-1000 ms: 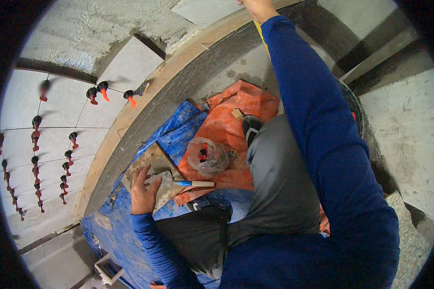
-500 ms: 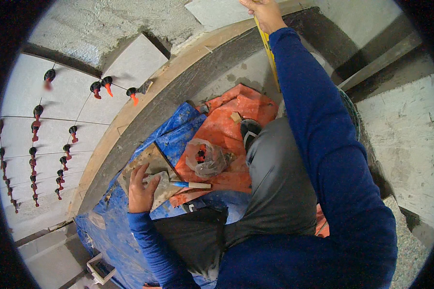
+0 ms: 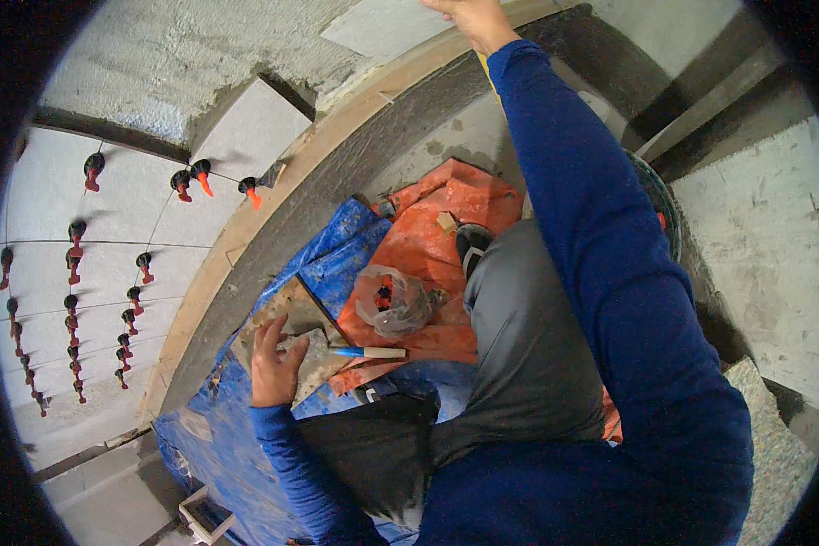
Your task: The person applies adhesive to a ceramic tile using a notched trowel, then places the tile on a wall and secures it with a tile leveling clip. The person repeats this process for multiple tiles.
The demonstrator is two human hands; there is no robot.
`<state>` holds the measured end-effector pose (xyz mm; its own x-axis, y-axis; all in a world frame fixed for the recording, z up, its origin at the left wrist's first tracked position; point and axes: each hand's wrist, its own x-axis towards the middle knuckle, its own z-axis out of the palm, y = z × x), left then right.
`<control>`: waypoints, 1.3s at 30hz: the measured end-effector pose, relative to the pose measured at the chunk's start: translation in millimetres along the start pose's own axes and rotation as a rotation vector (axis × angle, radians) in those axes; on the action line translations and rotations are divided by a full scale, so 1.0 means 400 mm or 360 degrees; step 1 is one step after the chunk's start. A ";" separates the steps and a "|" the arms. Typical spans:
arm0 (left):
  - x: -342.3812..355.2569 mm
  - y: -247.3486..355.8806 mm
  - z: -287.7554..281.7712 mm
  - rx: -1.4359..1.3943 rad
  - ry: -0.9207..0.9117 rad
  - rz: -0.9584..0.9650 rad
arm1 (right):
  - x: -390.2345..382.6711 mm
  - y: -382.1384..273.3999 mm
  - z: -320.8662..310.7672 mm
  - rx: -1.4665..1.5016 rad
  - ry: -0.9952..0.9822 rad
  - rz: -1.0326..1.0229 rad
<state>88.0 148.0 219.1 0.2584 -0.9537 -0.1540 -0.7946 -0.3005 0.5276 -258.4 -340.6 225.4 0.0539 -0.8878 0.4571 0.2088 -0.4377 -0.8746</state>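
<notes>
A: Trowel (image 3: 323, 357) location?
B: On blue tarp (image 3: 237, 437), beside the wooden border (image 3: 246, 237); left hand (image 3: 271, 364) rests open on it.
A: Right hand (image 3: 464, 14)?
B: Raised at the tile edge (image 3: 382, 27); grip indeterminate.

Left hand (image 3: 273, 364) rests on a trowel (image 3: 323, 350); right hand (image 3: 469, 16) touches the wall tile (image 3: 382, 27).

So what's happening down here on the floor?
A person in blue sleeves kneels on blue and orange tarps beside laid grey tiles set with red-and-black levelling clips. The left hand rests on a mortar-smeared board beside a trowel. The right hand reaches up to a tile on the mortar bed.
</notes>
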 end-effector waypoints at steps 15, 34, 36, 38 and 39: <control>0.004 -0.007 -0.005 0.0041 -0.0077 -0.0018 | -0.011 -0.022 0.007 0.0025 0.0023 0.0034; -0.003 -0.004 0.003 -0.0027 0.0056 0.0035 | -0.010 0.069 -0.097 -0.0028 -0.0033 0.0116; -0.003 -0.006 0.002 -0.0050 0.0039 0.0023 | -0.011 0.084 -0.109 0.0101 0.0008 0.0179; -0.006 -0.006 0.001 -0.0008 0.0051 0.0052 | -0.018 0.098 -0.124 0.0269 0.0130 0.0314; -0.005 -0.005 0.000 -0.0004 0.0049 0.0055 | -0.019 0.103 -0.130 0.0302 0.0115 0.0321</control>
<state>89.1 150.5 218.4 0.2475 -0.9626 -0.1100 -0.8018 -0.2673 0.5344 -300.7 -359.5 177.4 0.0450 -0.9651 0.2581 0.3805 -0.2224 -0.8976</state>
